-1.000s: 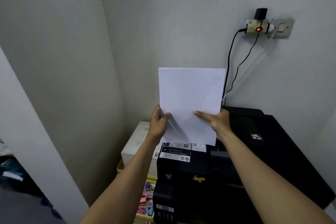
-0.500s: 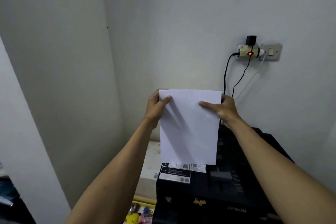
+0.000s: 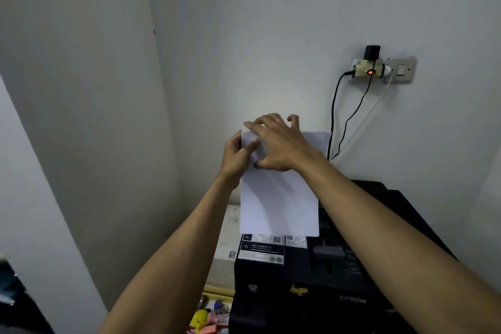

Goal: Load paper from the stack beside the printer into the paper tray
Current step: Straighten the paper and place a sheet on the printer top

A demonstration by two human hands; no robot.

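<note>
White paper sheets (image 3: 279,206) stand upright above the back of a black Epson printer (image 3: 311,276), their lower edge at the printer's rear top. My left hand (image 3: 237,154) pinches the sheets' upper left corner. Across the top middle of the sheets lies my right hand (image 3: 279,144), fingers spread over the upper edge and blurred. The rear paper slot is hidden behind the sheets.
A wall socket with an adapter and a red light (image 3: 370,69) sits up right, and cables (image 3: 336,116) hang down behind the printer. A white box (image 3: 225,241) stands left of the printer, with a tray of small colourful items (image 3: 211,317) below it. Walls close in at the left.
My right hand has left the sheets' right corner and moved left across their top edge, fingers spread. The left hand stays at the upper left corner. The sheets sit slightly lower.
</note>
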